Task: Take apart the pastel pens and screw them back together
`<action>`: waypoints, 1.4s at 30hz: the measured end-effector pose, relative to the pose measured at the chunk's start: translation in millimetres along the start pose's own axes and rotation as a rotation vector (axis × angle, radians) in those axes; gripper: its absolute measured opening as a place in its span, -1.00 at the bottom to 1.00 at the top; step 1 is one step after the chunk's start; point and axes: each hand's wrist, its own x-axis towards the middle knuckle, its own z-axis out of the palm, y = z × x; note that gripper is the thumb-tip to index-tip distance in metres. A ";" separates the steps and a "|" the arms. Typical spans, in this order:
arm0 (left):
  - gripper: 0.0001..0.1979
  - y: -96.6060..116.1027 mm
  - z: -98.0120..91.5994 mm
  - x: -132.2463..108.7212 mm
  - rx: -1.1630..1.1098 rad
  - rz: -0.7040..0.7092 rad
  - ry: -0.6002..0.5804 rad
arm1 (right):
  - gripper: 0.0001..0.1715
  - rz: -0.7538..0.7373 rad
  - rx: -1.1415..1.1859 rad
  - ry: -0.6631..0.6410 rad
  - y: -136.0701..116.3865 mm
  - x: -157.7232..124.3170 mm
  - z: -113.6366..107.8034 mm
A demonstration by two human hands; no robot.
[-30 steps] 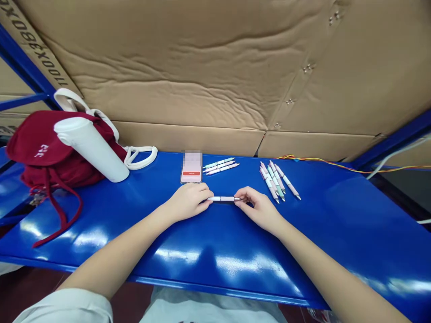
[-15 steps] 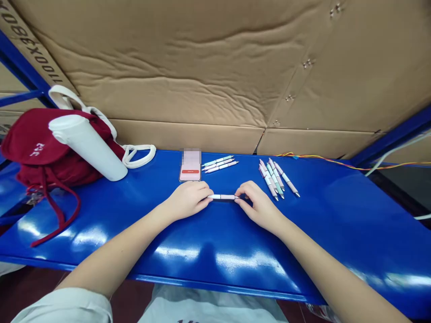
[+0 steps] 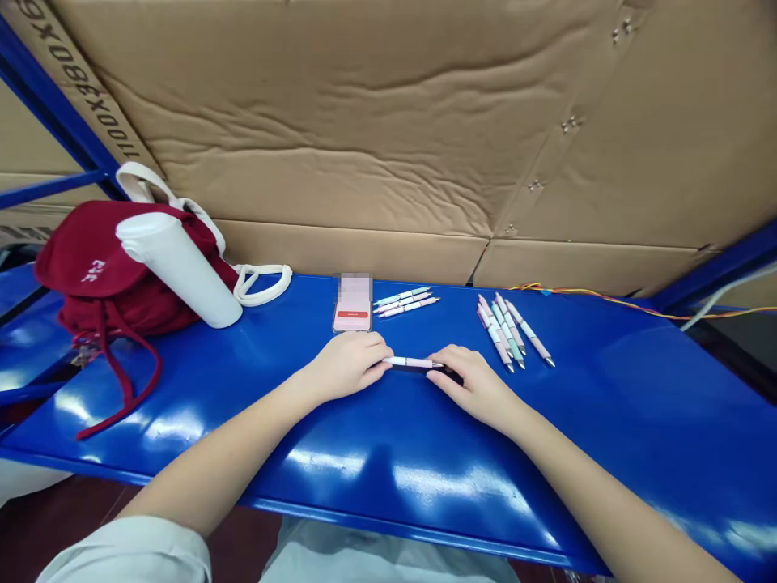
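A pale pink pen [image 3: 411,362] lies crosswise just above the blue table [image 3: 388,429], held at both ends. My left hand [image 3: 350,364] is closed, its fingers pinching the pen's left end. My right hand [image 3: 473,382] is closed too, thumb and fingers gripping the pen's tip end. Three pens [image 3: 404,300] lie in a neat row behind my hands. A looser bunch of several pens [image 3: 510,328] lies to the right.
A phone [image 3: 353,305] lies behind my left hand. A white cylindrical bottle [image 3: 176,265] leans on a dark red drawstring bag [image 3: 109,275] at the left. Cardboard sheets [image 3: 388,138] wall off the back. Coloured wires [image 3: 613,301] trail along the back right.
Both hands keep hold of the pen. My right hand has dropped slightly and closed further over the tip end; the camera view has shifted a little.
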 end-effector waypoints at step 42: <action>-0.77 -2.6 12.2 5.8 0.050 -0.107 -0.003 | -0.66 0.127 -0.240 0.077 12.6 2.3 -25.7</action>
